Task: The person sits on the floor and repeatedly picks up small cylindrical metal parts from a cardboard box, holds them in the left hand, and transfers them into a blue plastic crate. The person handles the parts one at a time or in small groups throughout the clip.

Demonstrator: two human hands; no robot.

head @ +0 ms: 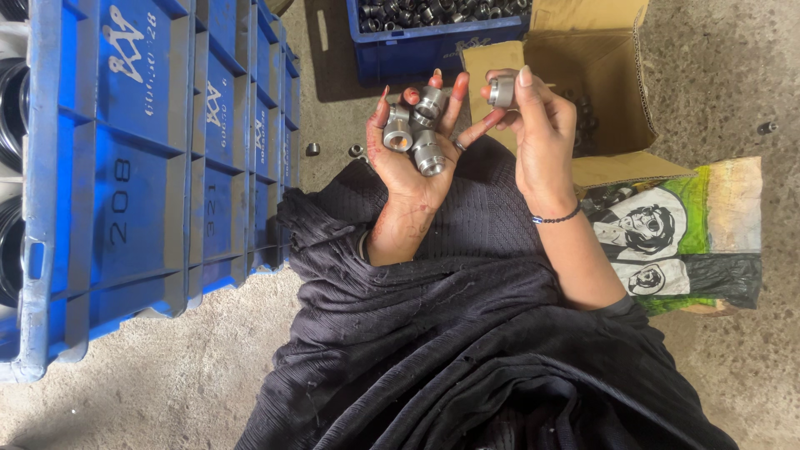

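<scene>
My left hand is held palm up above my lap, with three short metal rings resting on the palm and fingers. My right hand is beside it, a little to the right, pinching one more metal ring between thumb and fingertips. The right hand hovers over the near flap of an open cardboard box that holds several dark metal parts. Dark cloth covers my lap below both hands.
Blue plastic crates stand stacked on edge at the left. Another blue crate full of metal rings sits at the top. Loose rings lie on the concrete floor. A printed bag lies at the right.
</scene>
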